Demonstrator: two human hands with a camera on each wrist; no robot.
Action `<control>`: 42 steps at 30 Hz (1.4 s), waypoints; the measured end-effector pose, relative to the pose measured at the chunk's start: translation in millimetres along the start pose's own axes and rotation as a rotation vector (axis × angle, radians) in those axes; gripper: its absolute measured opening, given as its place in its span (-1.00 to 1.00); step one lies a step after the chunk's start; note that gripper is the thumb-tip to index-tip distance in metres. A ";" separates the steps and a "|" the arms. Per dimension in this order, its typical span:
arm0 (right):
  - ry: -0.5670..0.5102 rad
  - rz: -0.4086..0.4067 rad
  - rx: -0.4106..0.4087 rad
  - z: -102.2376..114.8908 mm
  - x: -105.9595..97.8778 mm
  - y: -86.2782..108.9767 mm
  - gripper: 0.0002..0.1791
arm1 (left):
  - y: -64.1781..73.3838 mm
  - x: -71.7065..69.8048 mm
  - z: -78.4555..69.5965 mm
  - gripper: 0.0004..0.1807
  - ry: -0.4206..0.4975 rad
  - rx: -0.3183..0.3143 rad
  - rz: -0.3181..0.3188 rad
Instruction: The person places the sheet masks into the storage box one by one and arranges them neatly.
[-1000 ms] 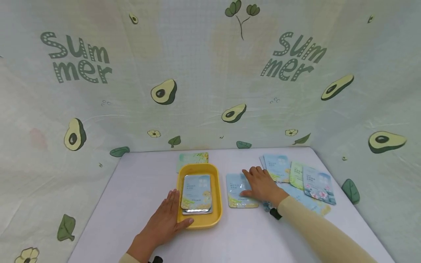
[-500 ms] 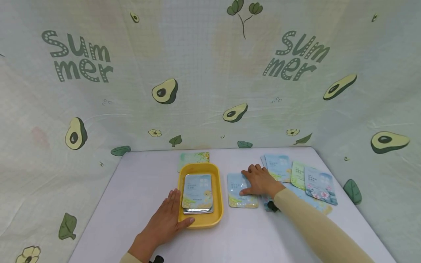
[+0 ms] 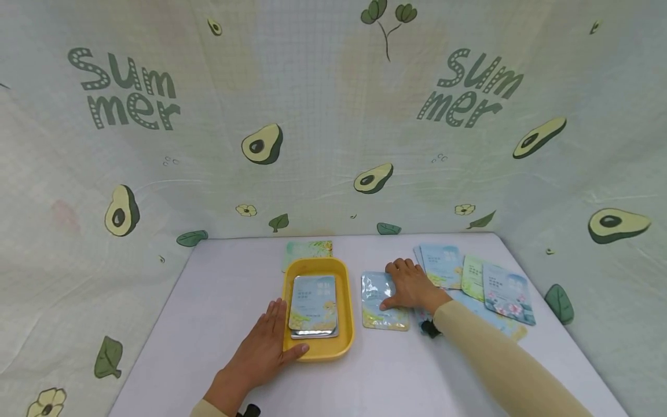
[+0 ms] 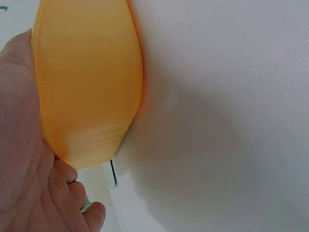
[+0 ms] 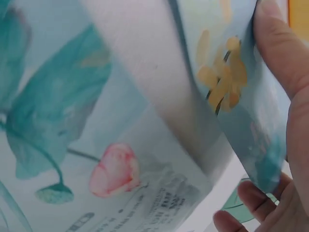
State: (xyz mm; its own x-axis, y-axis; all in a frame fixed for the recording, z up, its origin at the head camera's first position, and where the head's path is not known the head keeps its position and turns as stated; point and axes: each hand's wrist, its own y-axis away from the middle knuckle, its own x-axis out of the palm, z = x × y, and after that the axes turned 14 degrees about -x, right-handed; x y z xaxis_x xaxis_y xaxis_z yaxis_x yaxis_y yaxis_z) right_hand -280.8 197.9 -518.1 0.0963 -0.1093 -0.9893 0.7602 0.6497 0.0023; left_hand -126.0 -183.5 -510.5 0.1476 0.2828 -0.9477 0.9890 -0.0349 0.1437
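Left hand [image 3: 263, 347], fingers straight, lay against the tray [image 3: 319, 350]. Right hand [image 3: 413, 286], well apart, pinched one packet [image 3: 374, 307], right of the tray. Stacked packets [image 3: 312, 304] lay inside.

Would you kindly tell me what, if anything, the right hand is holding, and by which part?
The right hand holds a flower-printed blue sachet by its right side, thumb on its face, fingers at the far right corner.

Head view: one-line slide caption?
Left hand rests against the yellow tray of packets; right hand grips a blue packet beside it.
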 end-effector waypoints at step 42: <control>-0.434 -0.446 0.144 19.2 9.9 24.3 -0.40 | -1.5 0.2 1.3 0.21 0.021 -0.011 0.008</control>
State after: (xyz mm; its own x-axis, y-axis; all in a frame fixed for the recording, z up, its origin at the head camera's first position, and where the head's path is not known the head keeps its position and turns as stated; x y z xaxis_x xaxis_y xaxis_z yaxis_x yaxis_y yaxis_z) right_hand -249.0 198.2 -525.0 -0.0210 -0.6604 -0.7506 0.8633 0.3667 -0.3467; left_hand -127.4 -184.7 -511.3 0.1556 0.3029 -0.9402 0.9876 -0.0267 0.1548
